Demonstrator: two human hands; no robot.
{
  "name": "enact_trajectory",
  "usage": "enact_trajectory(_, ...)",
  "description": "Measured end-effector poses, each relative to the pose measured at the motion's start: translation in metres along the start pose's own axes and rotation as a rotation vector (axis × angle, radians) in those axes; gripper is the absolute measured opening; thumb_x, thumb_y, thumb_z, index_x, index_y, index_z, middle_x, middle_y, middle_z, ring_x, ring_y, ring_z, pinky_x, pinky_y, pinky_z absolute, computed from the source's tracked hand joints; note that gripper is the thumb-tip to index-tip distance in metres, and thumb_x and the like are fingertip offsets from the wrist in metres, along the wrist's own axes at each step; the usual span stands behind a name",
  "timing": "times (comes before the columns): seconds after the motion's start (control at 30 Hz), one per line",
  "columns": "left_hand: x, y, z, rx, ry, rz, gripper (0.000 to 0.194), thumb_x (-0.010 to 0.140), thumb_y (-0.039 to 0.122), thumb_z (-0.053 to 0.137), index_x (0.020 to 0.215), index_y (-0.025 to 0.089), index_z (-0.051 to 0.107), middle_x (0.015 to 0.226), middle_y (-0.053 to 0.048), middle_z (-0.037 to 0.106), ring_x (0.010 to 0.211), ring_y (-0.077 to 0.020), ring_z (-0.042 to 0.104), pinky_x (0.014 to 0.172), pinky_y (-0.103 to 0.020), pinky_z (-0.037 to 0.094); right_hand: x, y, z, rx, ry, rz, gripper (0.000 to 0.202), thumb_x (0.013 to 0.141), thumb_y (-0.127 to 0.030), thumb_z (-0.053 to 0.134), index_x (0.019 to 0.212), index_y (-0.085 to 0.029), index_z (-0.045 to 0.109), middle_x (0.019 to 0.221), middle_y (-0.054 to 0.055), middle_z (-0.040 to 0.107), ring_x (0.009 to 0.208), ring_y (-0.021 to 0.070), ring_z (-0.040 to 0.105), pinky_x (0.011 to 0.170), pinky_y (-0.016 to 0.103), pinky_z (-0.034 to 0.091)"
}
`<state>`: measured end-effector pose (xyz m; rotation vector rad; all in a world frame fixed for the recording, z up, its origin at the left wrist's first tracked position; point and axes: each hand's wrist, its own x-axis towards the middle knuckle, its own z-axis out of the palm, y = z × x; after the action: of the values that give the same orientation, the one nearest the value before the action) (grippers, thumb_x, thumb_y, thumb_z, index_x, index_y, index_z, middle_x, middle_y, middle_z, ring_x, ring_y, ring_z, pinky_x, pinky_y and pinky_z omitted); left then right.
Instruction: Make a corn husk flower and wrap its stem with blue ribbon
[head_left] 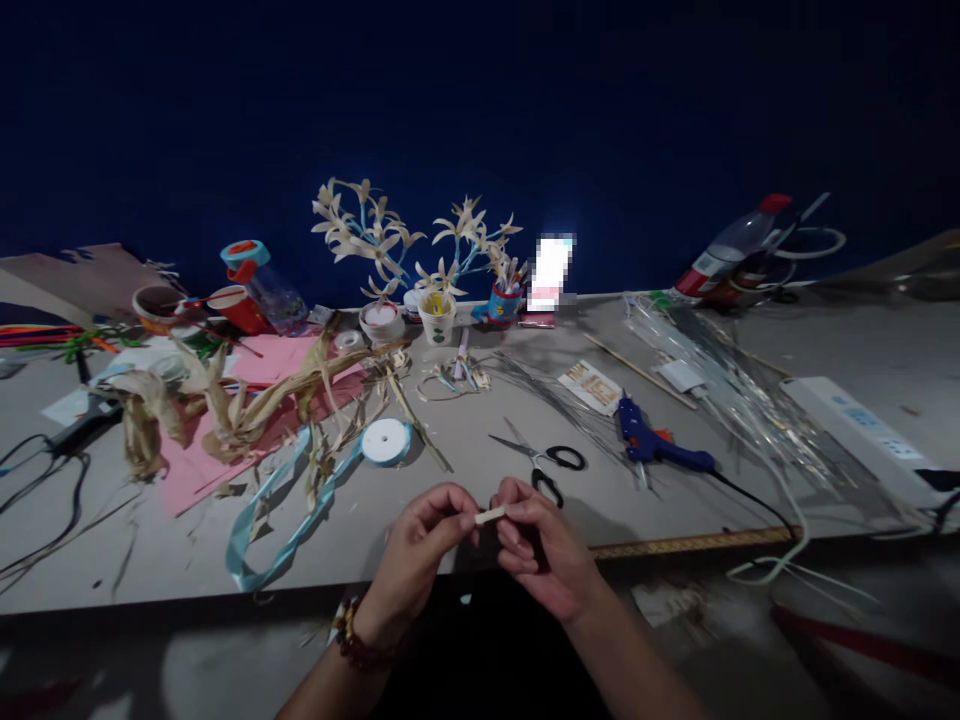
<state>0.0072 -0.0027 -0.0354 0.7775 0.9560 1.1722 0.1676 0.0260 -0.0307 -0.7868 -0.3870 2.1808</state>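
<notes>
Between the fingertips of both hands is a small pale strip (490, 516), cream-coloured like the dried husk on the table. My left hand (431, 535) pinches its left end, and my right hand (544, 545) pinches the right end. Both hands are above the table's front edge. Just beyond my right hand lie spread scissors (536, 457) with black handles. To the left, a spool of light-blue ribbon (386, 441) trails a loose length toward the edge. Dried corn husks (247, 415) are heaped farther left on pink paper (191, 475).
A blue glue gun (660, 448) rests right of the scissors, beside thin wires (559, 400). Husk flowers (367, 225) stand in cups (437, 322) at the back, near a lit phone (550, 272). A power strip (862, 435) and plastic bottle (731, 250) are on the right.
</notes>
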Motion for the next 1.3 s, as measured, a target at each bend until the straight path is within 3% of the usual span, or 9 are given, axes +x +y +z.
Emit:
enact_trajectory(0.17, 0.001, 0.001, -0.001, -0.180, 0.081, -0.011, 0.018, 0.079, 0.031, 0.077, 0.073, 0.017, 0.066, 0.063, 0.002, 0.059, 0.067, -0.0134, 0.053, 0.070, -0.025, 0.041, 0.000, 0.005, 0.001, 0.053, -0.032, -0.063, 0.025, 0.070, -0.022, 0.081, 0.067, -0.017, 0.057, 0.050, -0.007, 0.051, 0.040, 0.0014, 0.026, 0.035, 0.008, 0.023)
enact_trajectory(0.33, -0.002, -0.002, 0.000, 0.058, 0.053, 0.084, 0.016, 0.086, 0.030, 0.071, 0.078, 0.017, 0.067, 0.071, 0.000, 0.062, 0.071, -0.0143, 0.054, 0.071, -0.025, 0.041, -0.003, 0.005, 0.001, -0.206, -0.011, -0.186, 0.033, 0.076, -0.045, 0.082, 0.085, -0.018, 0.065, 0.065, -0.002, 0.065, 0.041, 0.0033, 0.042, 0.037, 0.012, 0.034)
enact_trajectory(0.53, -0.001, -0.001, -0.004, 0.150, 0.019, 0.108, 0.015, 0.089, 0.028, 0.068, 0.078, 0.017, 0.067, 0.072, 0.000, 0.062, 0.072, -0.0149, 0.055, 0.071, -0.025, 0.042, -0.006, 0.002, -0.002, -0.347, -0.026, -0.216, 0.031, 0.075, -0.036, 0.084, 0.069, -0.015, 0.062, 0.055, -0.003, 0.061, 0.042, 0.0030, 0.042, 0.040, 0.013, 0.031)
enact_trajectory(0.8, -0.002, -0.011, 0.008, 0.021, 0.137, 0.138, 0.009, 0.085, 0.027, 0.075, 0.088, 0.020, 0.070, 0.085, -0.002, 0.066, 0.082, -0.0159, 0.060, 0.078, -0.026, 0.047, -0.004, 0.013, -0.005, -0.396, 0.086, -0.302, 0.028, 0.075, -0.041, 0.085, 0.075, -0.016, 0.071, 0.061, -0.001, 0.066, 0.051, 0.0064, 0.051, 0.047, 0.015, 0.038)
enact_trajectory(0.97, -0.004, -0.015, 0.015, -0.023, 0.157, 0.170, 0.011, 0.084, 0.028, 0.076, 0.081, 0.019, 0.070, 0.086, -0.002, 0.064, 0.083, -0.0165, 0.060, 0.081, -0.027, 0.048, -0.004, 0.024, -0.006, -0.501, 0.152, -0.352, 0.034, 0.076, -0.049, 0.081, 0.076, -0.018, 0.069, 0.063, -0.001, 0.066, 0.052, 0.0090, 0.052, 0.048, 0.019, 0.041)
enact_trajectory(1.03, -0.003, -0.015, 0.016, -0.019, 0.170, 0.165, 0.012, 0.083, 0.028, 0.077, 0.080, 0.019, 0.069, 0.085, -0.003, 0.063, 0.085, -0.0171, 0.060, 0.082, -0.027, 0.047, -0.006, 0.021, -0.009, -0.638, 0.152, -0.412, 0.031, 0.082, -0.050, 0.075, 0.080, -0.019, 0.069, 0.069, 0.001, 0.069, 0.056, 0.0119, 0.056, 0.051, 0.022, 0.046)
enact_trajectory(1.13, -0.002, -0.014, 0.014, -0.018, 0.187, 0.154, 0.014, 0.083, 0.029, 0.077, 0.078, 0.019, 0.068, 0.084, -0.002, 0.061, 0.085, -0.0170, 0.057, 0.082, -0.027, 0.046, -0.009, 0.001, -0.024, -1.059, 0.187, -0.643, 0.024, 0.090, -0.044, 0.067, 0.097, -0.022, 0.072, 0.092, 0.007, 0.073, 0.078, 0.0201, 0.066, 0.070, 0.031, 0.054)
enact_trajectory(1.2, 0.000, -0.012, 0.013, -0.028, 0.189, 0.141, 0.015, 0.082, 0.030, 0.078, 0.079, 0.018, 0.069, 0.082, -0.002, 0.061, 0.083, -0.0165, 0.056, 0.080, -0.026, 0.045, -0.010, -0.018, -0.040, -1.408, 0.326, -0.830, 0.024, 0.091, -0.041, 0.065, 0.106, -0.022, 0.070, 0.106, 0.010, 0.072, 0.093, 0.0254, 0.066, 0.084, 0.039, 0.053)
enact_trajectory(1.3, 0.002, -0.011, 0.013, -0.041, 0.181, 0.096, 0.016, 0.081, 0.030, 0.079, 0.079, 0.018, 0.069, 0.080, -0.002, 0.061, 0.080, -0.0154, 0.054, 0.077, -0.025, 0.044, -0.009, -0.041, -0.070, -1.850, 0.508, -0.915, 0.033, 0.093, -0.041, 0.062, 0.116, -0.017, 0.065, 0.116, 0.016, 0.069, 0.111, 0.0347, 0.060, 0.098, 0.052, 0.046)
